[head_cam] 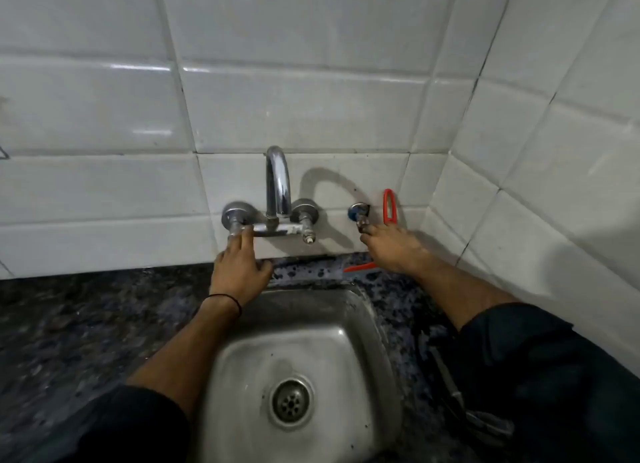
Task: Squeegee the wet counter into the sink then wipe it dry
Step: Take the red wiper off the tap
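Dark left sleeve [131, 424] and right sleeve [540, 358], both pushed up, forearms bare. One thin black band [225, 298] circles the wrist behind the left hand [239, 268].

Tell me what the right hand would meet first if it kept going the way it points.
The right hand would meet the small wall valve first; its fingertips already seem to touch it.
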